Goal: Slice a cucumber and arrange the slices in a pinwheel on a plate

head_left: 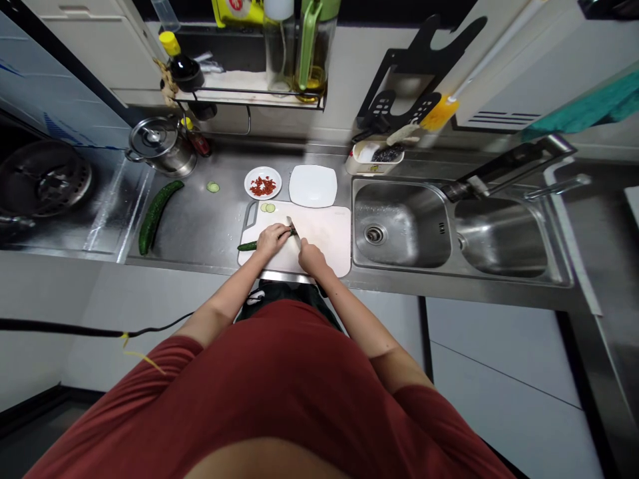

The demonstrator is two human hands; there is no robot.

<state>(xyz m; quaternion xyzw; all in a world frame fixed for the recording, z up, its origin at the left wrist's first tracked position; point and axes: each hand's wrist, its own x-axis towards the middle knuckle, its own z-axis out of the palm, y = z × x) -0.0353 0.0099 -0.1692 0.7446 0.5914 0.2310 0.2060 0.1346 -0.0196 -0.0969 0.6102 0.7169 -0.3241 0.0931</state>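
Your left hand [272, 241] bends its fingers down over a cucumber [247, 246], holding it to the white board [327, 233], while your right hand [312, 258] is closed in a fist around the handle of a knife [293, 228]. The gap between your left fingertips is too small to make out. The blade, pointing away from you, meets the cucumber's right end, just beside your left fingers. The cucumber lies across the board's left half, its dark tip reaching the left edge and its far end partly covered by your left hand.

Pale slices [270, 208] lie at the board's far left corner, near its grey handle slot. Just beyond the board stand two white dishes: a round plate [248, 185] bearing chopped red bits [263, 186], and, to its right, a squarish plate [313, 186]. Left of the board, on the steel counter [200, 226], sits a small green-rimmed piece [213, 187], with a larger, curved cucumber [156, 218] farther left. A lidded pot [162, 148] stands beyond that, and a stove [44, 179] occupies the far left. Right of the board is a double sink [404, 229], with a utensil caddy [374, 167] behind its near-left bowl. Beyond the plates, a wall rack [244, 98] carries bottles.
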